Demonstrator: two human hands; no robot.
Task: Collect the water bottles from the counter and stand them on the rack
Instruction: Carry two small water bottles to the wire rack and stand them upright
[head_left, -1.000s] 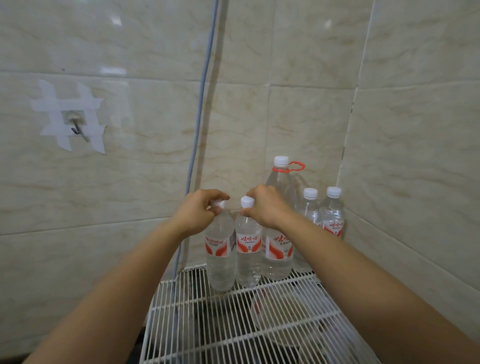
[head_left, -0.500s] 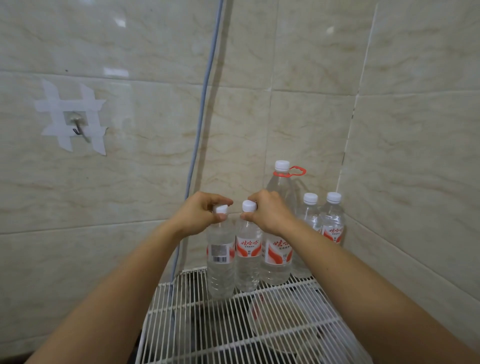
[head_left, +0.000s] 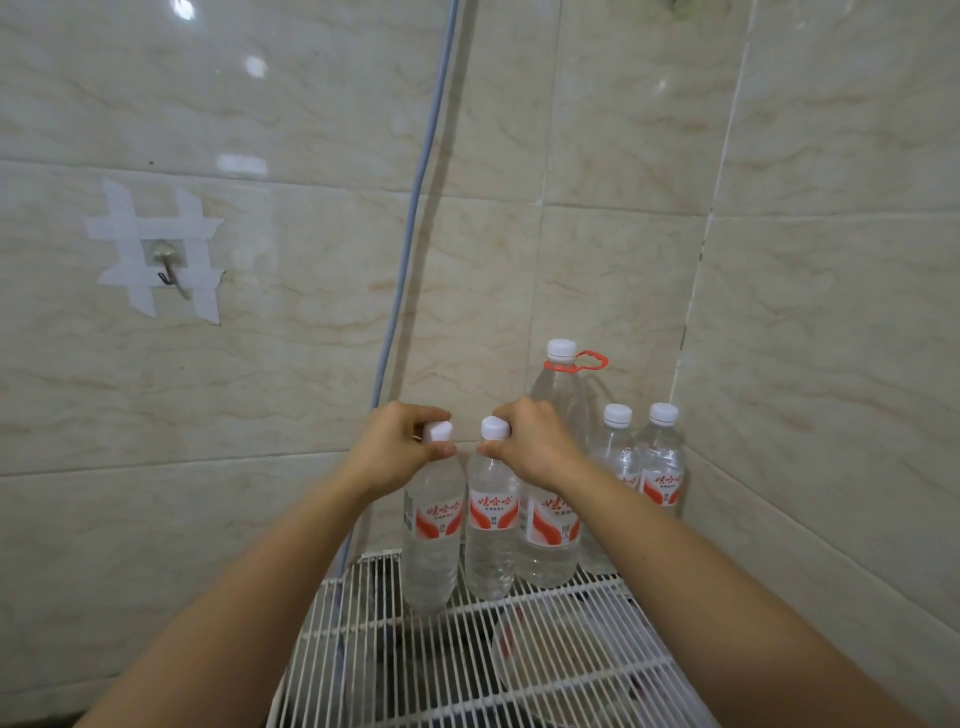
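Two clear water bottles with red-and-white labels stand side by side on the white wire rack (head_left: 545, 670). My left hand (head_left: 397, 447) grips the neck and white cap of the left bottle (head_left: 434, 540). My right hand (head_left: 530, 441) pinches the neck of the right bottle (head_left: 491, 530) just under its cap. Behind them a taller bottle (head_left: 553, 530) with a red carry ring stands upright, and two more small bottles (head_left: 660, 467) sit in the wall corner.
Tiled walls close in behind and on the right of the rack. A grey cable (head_left: 410, 249) runs down the back wall to the rack's left rear corner. A taped hook (head_left: 166, 260) hangs on the left wall. Something round shows dimly under the rack wires.
Both bottles have shifted slightly back toward the wall and the left one has turned, so its red label faces me. Both hands keep their hold on the bottle necks.
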